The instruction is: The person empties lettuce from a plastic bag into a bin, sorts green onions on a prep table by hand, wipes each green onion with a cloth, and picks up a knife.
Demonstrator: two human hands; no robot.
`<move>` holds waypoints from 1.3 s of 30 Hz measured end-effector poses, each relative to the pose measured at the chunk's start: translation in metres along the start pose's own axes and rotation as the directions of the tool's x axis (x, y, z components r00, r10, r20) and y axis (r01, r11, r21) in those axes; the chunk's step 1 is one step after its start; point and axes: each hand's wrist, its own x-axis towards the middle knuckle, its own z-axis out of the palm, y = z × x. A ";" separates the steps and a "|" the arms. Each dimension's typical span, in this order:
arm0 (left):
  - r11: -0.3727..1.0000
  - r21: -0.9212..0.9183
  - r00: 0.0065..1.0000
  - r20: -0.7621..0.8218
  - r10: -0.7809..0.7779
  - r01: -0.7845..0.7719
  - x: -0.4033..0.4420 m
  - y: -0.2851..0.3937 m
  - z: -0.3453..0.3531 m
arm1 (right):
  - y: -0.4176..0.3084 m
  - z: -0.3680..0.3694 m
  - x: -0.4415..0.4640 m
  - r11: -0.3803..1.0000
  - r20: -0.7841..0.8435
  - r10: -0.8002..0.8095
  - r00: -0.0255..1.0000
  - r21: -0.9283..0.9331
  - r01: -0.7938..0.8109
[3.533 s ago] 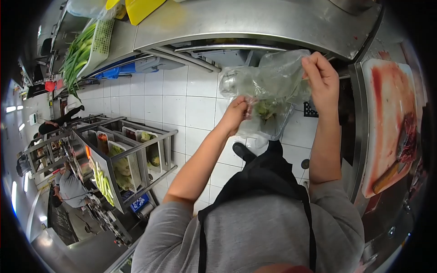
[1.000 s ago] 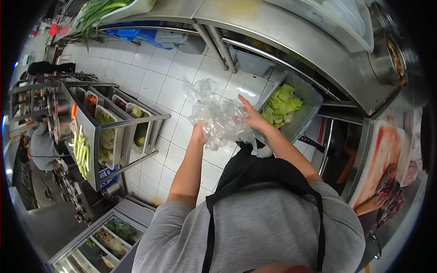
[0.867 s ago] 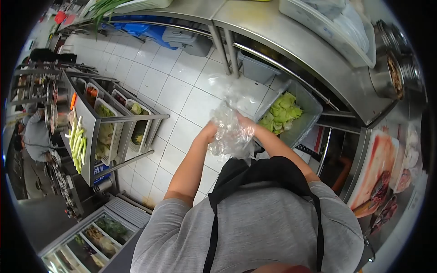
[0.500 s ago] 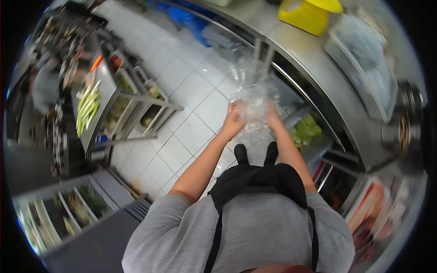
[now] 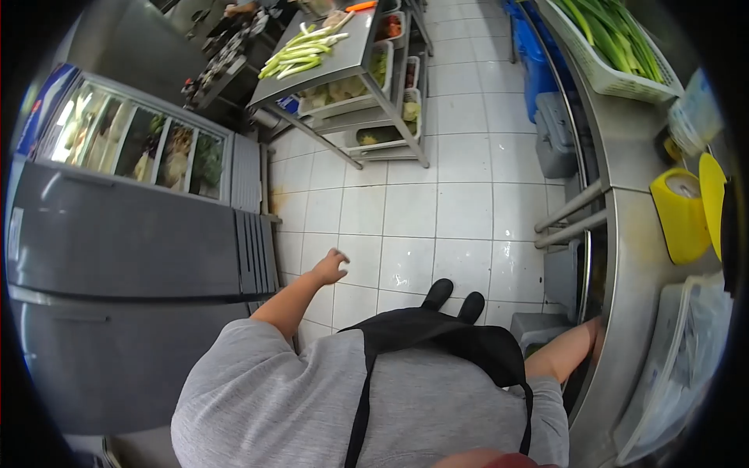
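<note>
My left hand (image 5: 331, 267) hangs in the air above the white tiled floor (image 5: 406, 210), between me and the grey fridge (image 5: 125, 234). Its thumb and fingers are apart, with nothing between them. On the other side, my right hand (image 5: 596, 337) reaches low at the edge of the steel counter (image 5: 624, 312). The counter hides its fingers, so what they touch or hold cannot be seen. Near that forearm is a grey plastic bin (image 5: 534, 327) under the counter. The clear plastic bag from before is out of sight.
Green onion stalks (image 5: 300, 53) lie on a steel table (image 5: 328, 74) with vegetable bins on its shelves. Along the right counter stand a basket of green leaves (image 5: 608, 39), a yellow scale (image 5: 680, 214) and a clear tub of plastic bags (image 5: 686, 359). Blue bins (image 5: 530, 66) stand beyond.
My view has swung to the right. Both hands have left the clear plastic bag and moved apart, the left out over the floor, the right under the counter edge.
</note>
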 end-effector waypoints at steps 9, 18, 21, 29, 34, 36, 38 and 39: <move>0.991 -0.036 0.986 0.108 -0.126 0.130 -0.061 -0.008 0.011 | -0.007 0.013 0.025 1.000 -0.014 0.004 1.000 -0.020 -0.004; 0.936 -0.248 0.961 0.186 -0.206 0.248 -0.052 -0.007 0.001 | -0.020 0.009 0.035 0.998 -0.067 0.050 0.996 -0.028 -0.052; 0.915 -0.279 0.948 0.207 -0.240 0.293 -0.049 -0.019 -0.011 | -0.022 0.007 0.031 0.994 -0.091 0.100 0.991 -0.043 -0.104; 0.873 -0.327 0.919 0.280 -0.276 0.362 0.014 -0.083 -0.053 | -0.046 0.002 -0.011 0.958 -0.239 0.268 0.933 -0.033 -0.284; 0.878 -0.382 0.957 0.152 -0.247 0.287 0.073 -0.140 -0.102 | -0.099 0.000 -0.079 0.930 -0.478 0.364 0.799 0.149 -0.335; 0.884 -0.391 0.966 0.137 -0.220 0.257 0.099 -0.159 -0.127 | -0.136 0.001 -0.110 0.934 -0.595 0.354 0.722 0.273 -0.232; 0.869 -0.433 0.970 0.072 -0.232 0.240 0.129 -0.180 -0.141 | -0.190 0.009 -0.139 0.944 -0.656 0.253 0.711 0.329 -0.033; 0.862 -0.451 0.969 0.035 -0.243 0.232 0.139 -0.180 -0.152 | -0.226 0.016 -0.147 0.938 -0.613 0.150 0.776 0.336 0.084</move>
